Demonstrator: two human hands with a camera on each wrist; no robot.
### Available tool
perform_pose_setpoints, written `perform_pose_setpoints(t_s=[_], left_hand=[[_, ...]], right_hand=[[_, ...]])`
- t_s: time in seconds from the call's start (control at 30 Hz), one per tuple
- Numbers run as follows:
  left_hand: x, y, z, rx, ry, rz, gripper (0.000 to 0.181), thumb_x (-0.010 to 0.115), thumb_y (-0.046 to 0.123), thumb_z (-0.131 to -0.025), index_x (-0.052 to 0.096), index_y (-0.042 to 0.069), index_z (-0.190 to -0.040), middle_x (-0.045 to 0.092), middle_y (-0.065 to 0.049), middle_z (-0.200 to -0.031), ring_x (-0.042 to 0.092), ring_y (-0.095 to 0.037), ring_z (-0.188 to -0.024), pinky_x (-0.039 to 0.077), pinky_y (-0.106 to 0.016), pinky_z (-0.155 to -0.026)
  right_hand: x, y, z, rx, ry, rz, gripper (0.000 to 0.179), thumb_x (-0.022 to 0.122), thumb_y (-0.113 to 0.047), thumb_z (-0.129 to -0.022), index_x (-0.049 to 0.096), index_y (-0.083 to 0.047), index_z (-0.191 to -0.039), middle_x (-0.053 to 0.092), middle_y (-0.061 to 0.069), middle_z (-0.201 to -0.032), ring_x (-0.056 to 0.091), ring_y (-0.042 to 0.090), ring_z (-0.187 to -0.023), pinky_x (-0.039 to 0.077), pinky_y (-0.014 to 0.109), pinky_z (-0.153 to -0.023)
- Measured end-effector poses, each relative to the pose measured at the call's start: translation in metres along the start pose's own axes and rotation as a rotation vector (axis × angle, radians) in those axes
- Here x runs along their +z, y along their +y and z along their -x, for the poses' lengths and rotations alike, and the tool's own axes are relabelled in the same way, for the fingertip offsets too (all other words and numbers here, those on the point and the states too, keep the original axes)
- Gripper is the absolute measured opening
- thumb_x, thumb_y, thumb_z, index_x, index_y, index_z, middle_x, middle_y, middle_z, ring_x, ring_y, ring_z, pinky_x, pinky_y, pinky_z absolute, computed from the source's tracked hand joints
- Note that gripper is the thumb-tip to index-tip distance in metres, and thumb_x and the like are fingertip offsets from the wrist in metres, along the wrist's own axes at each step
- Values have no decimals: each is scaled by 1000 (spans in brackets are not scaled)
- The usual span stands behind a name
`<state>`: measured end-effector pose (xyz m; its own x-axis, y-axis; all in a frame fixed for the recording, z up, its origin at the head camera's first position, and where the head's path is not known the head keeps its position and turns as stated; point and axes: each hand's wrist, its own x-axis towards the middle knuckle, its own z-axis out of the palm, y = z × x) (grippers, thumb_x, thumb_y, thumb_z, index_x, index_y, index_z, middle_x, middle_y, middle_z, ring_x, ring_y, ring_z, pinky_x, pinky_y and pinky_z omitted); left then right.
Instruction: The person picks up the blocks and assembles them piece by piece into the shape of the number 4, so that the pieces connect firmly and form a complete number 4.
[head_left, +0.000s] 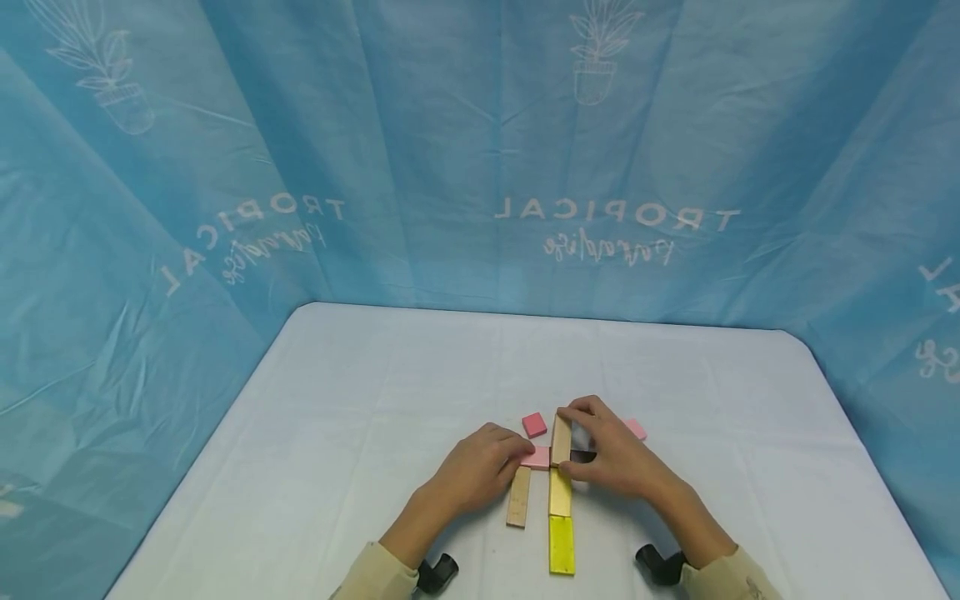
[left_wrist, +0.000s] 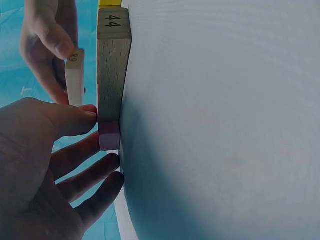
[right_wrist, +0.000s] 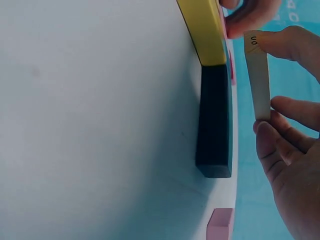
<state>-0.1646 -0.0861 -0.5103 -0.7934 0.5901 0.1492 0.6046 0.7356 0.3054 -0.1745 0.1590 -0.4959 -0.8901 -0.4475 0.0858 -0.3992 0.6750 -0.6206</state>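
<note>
Left wrist cam catches "44" stamped on grainy wooden block (left_wrist: 111, 75), unreadable from head view. Right wrist cam gets whole boxy black block (right_wrist: 214, 120); right hand (head_left: 618, 454) mostly hides it in head view, grip clamped on pale wooden slab (head_left: 561, 440), raised off white worktop (head_left: 420, 375). Left hand (head_left: 480, 467) pinches pink block (head_left: 538, 460) at grainy one's end.

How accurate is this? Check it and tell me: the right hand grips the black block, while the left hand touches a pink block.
Not right: the right hand grips a plain wooden block, not the black block, which lies on the table, as the right wrist view shows. The left hand does touch a pink block.
</note>
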Motion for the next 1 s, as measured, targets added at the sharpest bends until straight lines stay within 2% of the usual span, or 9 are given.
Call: perform_pose_setpoints(t_s=[0.1,0.27,0.43,0.6,0.83,1.0], left_hand=[[-1,0,0,-5,-5,-3,21,61,25,-95,69,22,-115,64,11,-113,53,-9,-108,45,-31,-95],[-2,0,0,-6,-11,-3,21,60,25,-96,69,21,-114,64,11,-113,53,-10,-108,45,-31,-95],[-2,1,0,-5,-11,-4,21,60,25,-95,69,22,-115,64,11,-114,54,-10,-107,46,-31,-95],[-2,2,0,-9,-14,-3,22,61,25,-95,69,21,-115,63,10,-116,54,-11,-108,45,-31,-95],[-1,8,-1,31,31,-4,24,61,25,-93,68,20,-116,60,5,-122,53,-13,-112,45,-33,-96],[0,15,-2,28,56,-10,25,62,27,-92,68,20,-115,60,2,-121,53,-15,-111,48,-33,-93]], right_hand=[[-2,2,-4,-11,22,-2,71,80,-34,-77,52,-11,-138,42,-3,-132,49,19,-109,50,36,-86],[-2,3,-11,-2,58,2,70,79,-36,-77,53,-12,-138,43,-3,-132,48,20,-111,47,39,-91],[0,5,-16,0,49,3,69,78,-33,-78,53,-11,-138,43,-1,-132,48,19,-111,47,39,-93],[1,7,-20,37,41,25,70,78,-34,-77,52,-11,-138,43,1,-133,47,19,-111,46,40,-95],[3,12,-23,43,38,42,70,78,-36,-78,52,-11,-138,43,2,-133,46,18,-112,45,41,-96],[5,15,-25,36,41,52,70,78,-35,-77,53,-9,-137,43,4,-132,46,19,-114,44,42,-98]])
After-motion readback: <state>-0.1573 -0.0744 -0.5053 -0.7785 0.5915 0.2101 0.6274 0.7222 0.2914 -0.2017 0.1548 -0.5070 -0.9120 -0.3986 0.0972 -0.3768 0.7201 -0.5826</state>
